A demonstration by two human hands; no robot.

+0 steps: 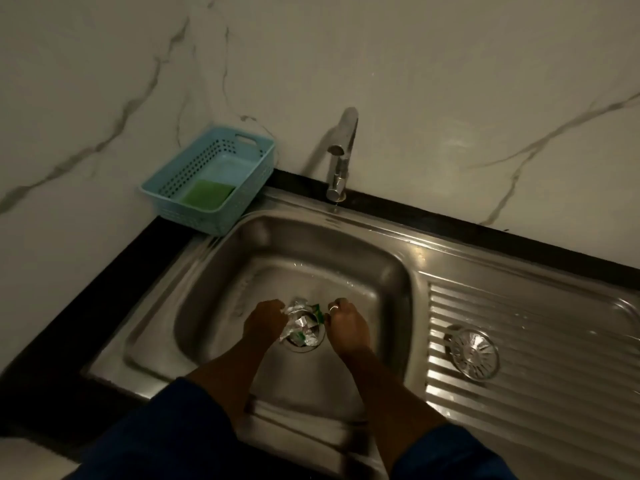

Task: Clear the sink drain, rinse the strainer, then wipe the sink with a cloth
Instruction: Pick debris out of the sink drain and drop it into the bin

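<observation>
The light is dim over the rectangular stainless-steel sink (214,271), and a person in dark blue sleeves (156,438) reaches both arms down into the basin. Both hands sit at the round drain opening (302,348) in the basin floor, which is stuffed with crumpled silvery wrappers (300,323). A small green scrap (318,311) lies among them. The left hand (265,322) is at the drain's left edge, its fingers curled round the wrappers. The right hand (348,323), with a ring (333,308) on one finger, is at the right edge just beside the green scrap. Its fingers are curled, but I cannot tell whether they grip anything. The round metal strainer (474,355) is out of the drain and lies well apart on the ribbed steel draining board (554,393) to the right of the basin. A chrome tap (341,157) stands at the back rim of the sink. At the back left corner, a light blue perforated plastic basket (166,188) sits on the black worktop (86,306) against the white marbled wall (415,81). A flat green pad (207,194) lies in the basket's near end.
</observation>
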